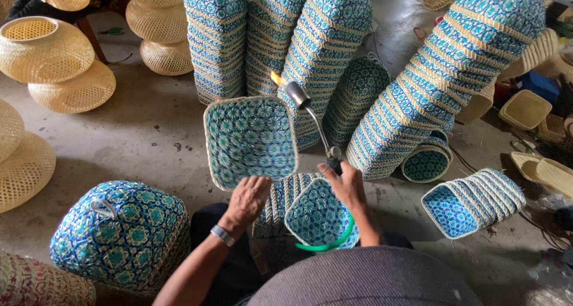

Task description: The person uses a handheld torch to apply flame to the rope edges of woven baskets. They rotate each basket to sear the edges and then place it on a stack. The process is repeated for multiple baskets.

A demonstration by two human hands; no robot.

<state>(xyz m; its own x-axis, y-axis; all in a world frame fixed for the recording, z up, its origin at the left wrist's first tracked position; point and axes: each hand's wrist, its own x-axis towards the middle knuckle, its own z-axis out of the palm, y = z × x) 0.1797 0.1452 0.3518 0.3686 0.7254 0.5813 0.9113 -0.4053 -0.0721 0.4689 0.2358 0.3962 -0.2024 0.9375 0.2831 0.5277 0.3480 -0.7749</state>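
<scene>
Grey concrete floor [137, 133] spreads under us, crowded with woven goods on every side. From the head view we see our left hand [249, 200] closed on the near edge of a square blue-and-white woven basket [250, 140], fingers behind it and thumb in front, so the basket stands up above the hand with its patterned bottom tilted toward us. Our right hand [346, 183] is wrapped tight around the grip of a gas torch [310, 118], whose thin metal neck rises up and to the left from the fist; its small flame [275, 77] burns just beside the basket's far right corner. One green hose [328, 243] curls below the right hand. On the left wrist sits one metal watch [222, 235].

Near us, between the two hands, lies one short stack of similar baskets [316, 213]. At the far side we count five tall stacks of blue baskets [322, 49], the rightmost leaning. One more short stack lies on its side at the right [471, 201]. At the near left rests one domed blue cover [122, 234]. Natural bamboo lampshades [54, 49] stand at the far left; their full number we cannot tell.
</scene>
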